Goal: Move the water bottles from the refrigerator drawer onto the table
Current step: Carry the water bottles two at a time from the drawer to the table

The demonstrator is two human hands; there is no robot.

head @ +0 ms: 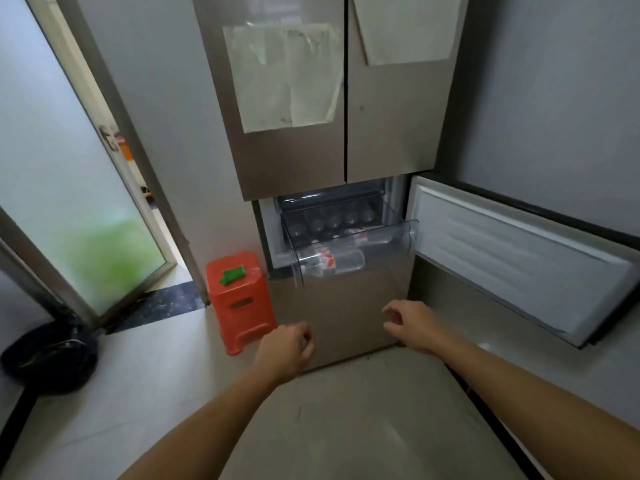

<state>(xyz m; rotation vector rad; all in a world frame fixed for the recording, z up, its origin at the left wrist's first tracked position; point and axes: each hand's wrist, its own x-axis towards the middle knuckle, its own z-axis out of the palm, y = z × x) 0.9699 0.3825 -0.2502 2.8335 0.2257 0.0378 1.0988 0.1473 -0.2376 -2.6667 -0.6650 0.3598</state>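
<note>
We see water bottles (pixel 332 261) lying in the pulled-out clear drawer (pixel 349 252), one along its front wall. Below, our left hand (pixel 285 351) is loosely curled, our right hand (pixel 414 323) half spread; both hold nothing.

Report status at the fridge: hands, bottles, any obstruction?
Left hand and right hand empty, loosely curled, below the drawer. Water bottles lying in the pulled-out clear drawer. Fridge door open to the right; path clear.
</note>
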